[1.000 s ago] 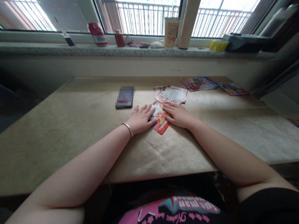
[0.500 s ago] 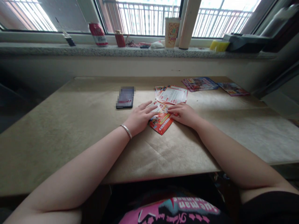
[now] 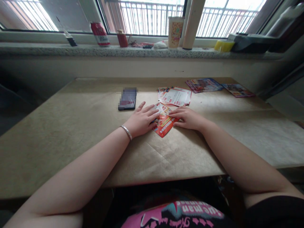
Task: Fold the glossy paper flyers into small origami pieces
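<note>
A red and orange printed card packet lies turned cornerwise on the table, its lower corner toward me. My left hand rests flat over its left edge with the fingers spread. Against the right side lies my right hand, fingers stretched across the surface and thumb apart along the edge. Neither hand is closed around it. Just beyond my fingertips is a fanned pile of white, red-bordered cards, touching or overlapped by the packet's far corner; I cannot tell which.
A dark phone lies left of the cards. Toward the back right are a stack of colourful packets and another packet group. A can, a red bottle and a patterned cup stand on the windowsill.
My left hand has shifted slightly left, its fingers spread wider. My right hand has slid a little left over the packet, which has moved slightly left.
</note>
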Motion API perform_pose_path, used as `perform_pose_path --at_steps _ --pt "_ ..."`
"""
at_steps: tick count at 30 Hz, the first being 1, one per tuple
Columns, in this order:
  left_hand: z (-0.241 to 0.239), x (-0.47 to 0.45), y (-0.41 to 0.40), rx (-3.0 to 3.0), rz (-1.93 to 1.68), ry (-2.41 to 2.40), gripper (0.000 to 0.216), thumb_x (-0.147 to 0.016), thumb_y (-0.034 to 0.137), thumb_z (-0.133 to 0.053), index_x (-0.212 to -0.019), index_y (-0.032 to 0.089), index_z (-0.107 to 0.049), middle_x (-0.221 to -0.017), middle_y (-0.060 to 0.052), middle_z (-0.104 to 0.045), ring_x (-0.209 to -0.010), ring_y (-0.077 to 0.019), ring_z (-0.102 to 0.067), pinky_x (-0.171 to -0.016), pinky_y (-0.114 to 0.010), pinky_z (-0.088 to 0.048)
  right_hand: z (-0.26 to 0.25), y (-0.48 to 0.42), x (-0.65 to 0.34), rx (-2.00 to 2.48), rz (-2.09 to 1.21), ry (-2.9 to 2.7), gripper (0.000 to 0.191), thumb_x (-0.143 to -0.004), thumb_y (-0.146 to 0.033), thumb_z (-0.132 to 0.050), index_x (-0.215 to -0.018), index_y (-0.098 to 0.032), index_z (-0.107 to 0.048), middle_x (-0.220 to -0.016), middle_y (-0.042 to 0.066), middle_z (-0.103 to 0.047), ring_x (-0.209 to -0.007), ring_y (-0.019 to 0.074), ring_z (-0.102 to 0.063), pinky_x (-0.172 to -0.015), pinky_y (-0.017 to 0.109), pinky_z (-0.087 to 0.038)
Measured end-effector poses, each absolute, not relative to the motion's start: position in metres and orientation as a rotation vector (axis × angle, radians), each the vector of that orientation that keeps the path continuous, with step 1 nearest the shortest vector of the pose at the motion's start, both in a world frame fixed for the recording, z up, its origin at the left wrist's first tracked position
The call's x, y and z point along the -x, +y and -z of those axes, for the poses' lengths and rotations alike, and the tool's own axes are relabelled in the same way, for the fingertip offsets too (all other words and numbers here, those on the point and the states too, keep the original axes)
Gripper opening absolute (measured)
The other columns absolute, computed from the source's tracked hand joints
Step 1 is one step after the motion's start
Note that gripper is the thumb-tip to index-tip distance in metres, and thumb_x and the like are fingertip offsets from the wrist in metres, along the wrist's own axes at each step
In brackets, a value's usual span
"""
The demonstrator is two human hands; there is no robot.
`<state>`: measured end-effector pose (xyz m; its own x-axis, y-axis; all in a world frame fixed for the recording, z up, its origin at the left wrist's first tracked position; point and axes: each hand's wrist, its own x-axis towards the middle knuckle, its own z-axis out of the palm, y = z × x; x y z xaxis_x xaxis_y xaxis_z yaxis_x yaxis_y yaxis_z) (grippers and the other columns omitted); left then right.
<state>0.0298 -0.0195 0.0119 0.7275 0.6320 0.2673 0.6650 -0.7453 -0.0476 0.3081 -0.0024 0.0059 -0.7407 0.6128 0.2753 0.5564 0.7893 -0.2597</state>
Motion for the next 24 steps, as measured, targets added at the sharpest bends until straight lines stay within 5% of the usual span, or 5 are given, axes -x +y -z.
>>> perform_pose_path --at_steps 13,19,24 --pt "-0.016 -0.029 -0.019 2.999 0.119 -1.036 0.079 -0.082 0.068 -0.057 -0.148 0.028 -0.039 -0.153 -0.007 -0.041 -0.141 -0.0297 -0.037 -0.119 -0.049 -0.019 -0.004 -0.007 -0.302 0.947 -0.09 -2.603 0.044 -0.084 -0.043 -0.066 -0.123 -0.022 -0.068 -0.129 0.009 -0.066 -0.121 0.0275 -0.057 -0.108 0.049 -0.041" --pt "-0.011 -0.024 -0.006 2.983 0.254 -0.864 0.055 -0.089 0.055 -0.059 -0.136 0.028 -0.055 -0.143 -0.006 -0.054 -0.133 -0.031 -0.048 -0.114 -0.052 -0.03 -0.002 -0.004 -0.301 0.819 -0.134 -2.595 0.035 -0.085 -0.037 -0.067 -0.117 -0.024 -0.071 -0.122 0.009 -0.07 -0.122 0.0268 -0.057 -0.107 0.049 -0.042" --pt "-0.013 -0.024 -0.003 2.963 0.473 -0.482 0.028 -0.099 0.038 -0.048 -0.102 0.023 -0.071 -0.111 -0.003 -0.074 -0.104 -0.0163 -0.068 -0.105 -0.034 -0.044 -0.001 -0.004 -0.302 0.854 -0.118 -2.618 0.032 -0.086 -0.034 -0.065 -0.116 -0.022 -0.071 -0.121 0.009 -0.07 -0.114 0.0257 -0.063 -0.102 0.047 -0.046"
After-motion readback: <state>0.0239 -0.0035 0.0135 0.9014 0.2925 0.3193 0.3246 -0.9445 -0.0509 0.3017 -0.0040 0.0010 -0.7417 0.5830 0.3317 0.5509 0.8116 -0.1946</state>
